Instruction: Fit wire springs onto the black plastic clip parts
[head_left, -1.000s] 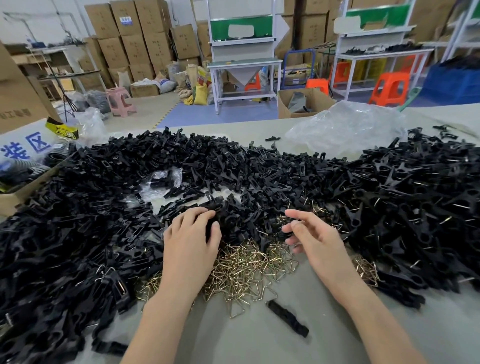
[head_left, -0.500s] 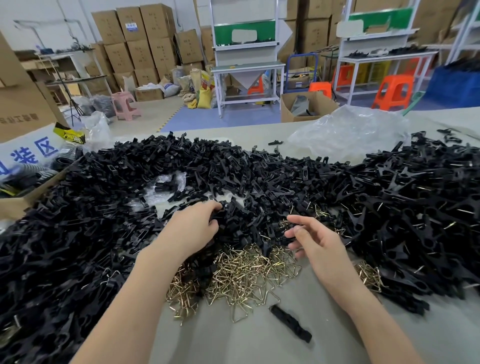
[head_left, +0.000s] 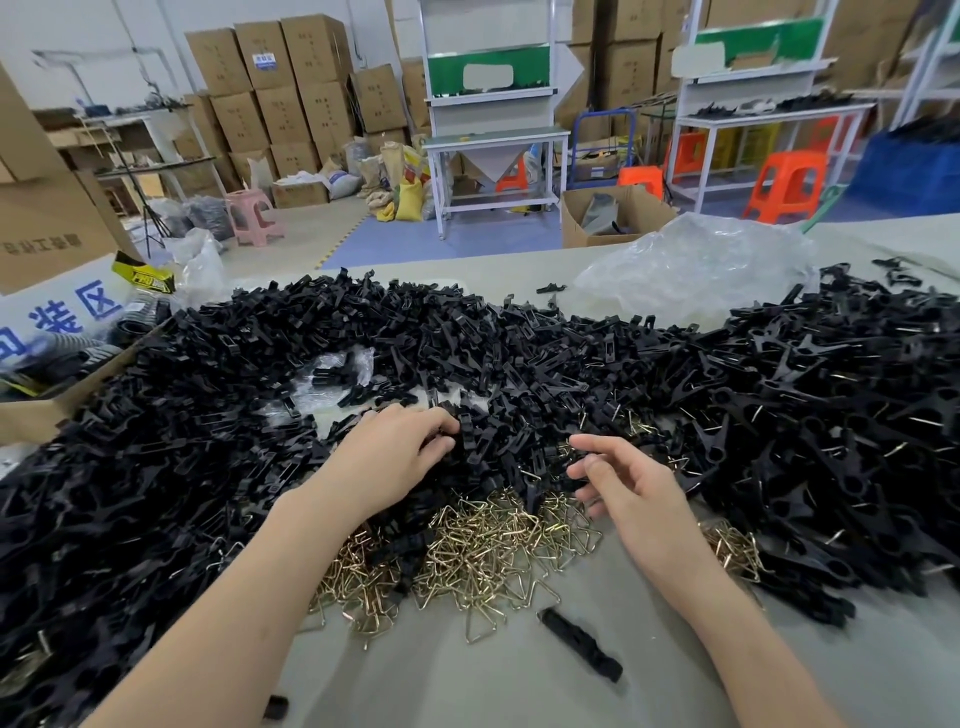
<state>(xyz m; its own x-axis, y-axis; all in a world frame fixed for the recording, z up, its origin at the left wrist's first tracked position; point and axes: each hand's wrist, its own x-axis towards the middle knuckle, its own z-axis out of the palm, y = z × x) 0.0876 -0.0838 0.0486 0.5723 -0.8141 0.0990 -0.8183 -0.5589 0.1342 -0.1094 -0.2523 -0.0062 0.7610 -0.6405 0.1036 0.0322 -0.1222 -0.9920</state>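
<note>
Cardboard box (head_left: 31, 415) at nine o'clock, against the table's left edge, holds dark items too blurred for us to name. From there we follow the black clip parts (head_left: 156, 467), one heap running from eight o'clock over twelve to three o'clock on the grey table (head_left: 467, 691). The left hand (head_left: 389, 457) reaches in from seven o'clock and lies on the heap just left of centre, knuckles up. Its fingers (head_left: 441, 423) are curled and, with the thumb, close on black clip parts at the heap's inner rim.

Toward six o'clock from that hand, between the two forearms, we find the wire springs (head_left: 493, 540). They form a brass-coloured tangle of triangular loops that touches the heap's near edge, and a few black parts lie on top. The right hand (head_left: 628, 493) comes in from five o'clock and hovers over the far right side of the springs, its fingers loosely bent, spread and grasping nothing.

Nearer us, at six o'clock, a single clip part (head_left: 579, 644) lies alone on bare table, apart from the springs. A smaller clump of springs (head_left: 732, 551) shows at four o'clock beside the right wrist. At one o'clock, beyond the heap, sits a crumpled clear plastic bag (head_left: 696, 270).
</note>
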